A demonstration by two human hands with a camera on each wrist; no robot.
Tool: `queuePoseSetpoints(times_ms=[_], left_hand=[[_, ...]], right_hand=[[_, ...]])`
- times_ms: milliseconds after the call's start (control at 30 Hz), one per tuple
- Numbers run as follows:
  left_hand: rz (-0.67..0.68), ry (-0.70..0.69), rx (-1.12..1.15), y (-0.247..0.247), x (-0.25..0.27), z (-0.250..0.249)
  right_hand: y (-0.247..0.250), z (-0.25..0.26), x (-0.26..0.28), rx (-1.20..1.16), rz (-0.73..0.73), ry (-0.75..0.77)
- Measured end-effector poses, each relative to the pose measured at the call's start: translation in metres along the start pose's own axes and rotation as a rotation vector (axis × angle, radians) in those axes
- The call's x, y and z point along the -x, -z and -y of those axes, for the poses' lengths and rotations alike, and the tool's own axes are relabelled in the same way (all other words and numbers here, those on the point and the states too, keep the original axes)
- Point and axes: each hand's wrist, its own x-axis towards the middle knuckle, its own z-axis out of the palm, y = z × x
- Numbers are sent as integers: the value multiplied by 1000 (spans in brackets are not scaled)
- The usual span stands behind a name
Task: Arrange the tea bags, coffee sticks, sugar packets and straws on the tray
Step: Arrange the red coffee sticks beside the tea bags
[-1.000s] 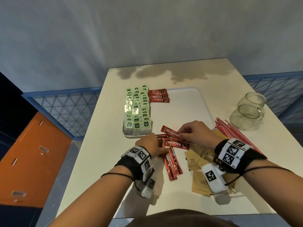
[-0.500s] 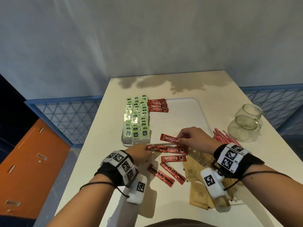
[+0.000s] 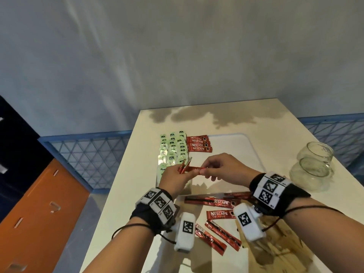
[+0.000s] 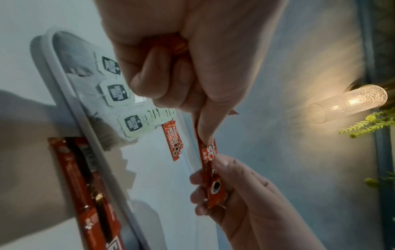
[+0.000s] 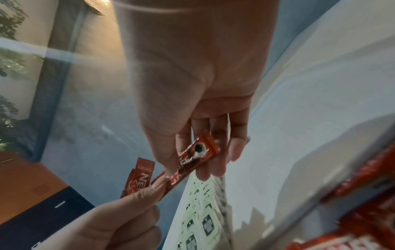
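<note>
Over the front left of the white tray (image 3: pixel 254 154), my left hand (image 3: pixel 187 173) grips a few red coffee sticks (image 3: pixel 184 167). My right hand (image 3: pixel 205 170) pinches the other end of one stick (image 3: pixel 194 169) between thumb and fingers. The wrist views show that stick (image 4: pixel 210 162) (image 5: pixel 192 160) stretched between both hands. Green tea bags (image 3: pixel 173 148) lie in rows along the tray's left side, with three coffee sticks (image 3: pixel 199 144) beside them. Several loose coffee sticks (image 3: pixel 216 202) lie on the table near me. Brown sugar packets (image 3: pixel 279 249) lie under my right wrist. No straws show.
Two clear glass jars (image 3: pixel 313 166) stand on the table to the right of the tray. The table's left edge (image 3: pixel 126 174) drops to a blue lattice rail and an orange cabinet. A grey wall stands behind the table.
Both hands have risen off the table with coffee sticks and now hold them above the tray's front left. The left hand has gathered a few sticks. The head view has tilted upward.
</note>
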Motion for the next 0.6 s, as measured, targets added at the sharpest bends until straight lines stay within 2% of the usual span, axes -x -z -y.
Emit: queuePoseSetpoints(times_ms=[100,200,367,467,600], left_hand=[[-28,15,39,1,-10,-2],[-81,28,78,7,-22,0],[16,15,-2,13,-44,-10],[25,51,-62,21,-59,-12],[76,53,-15,30,-73,-8]], right_hand=[[-1,5,-14,-23,-18,1],[5,-3,-22,-152,-126,-49],[17,-21,-38,-418,-196,-153],[22,-40,-55,-361,-277,-279],[14,-71,-75,-320,-287,-468]])
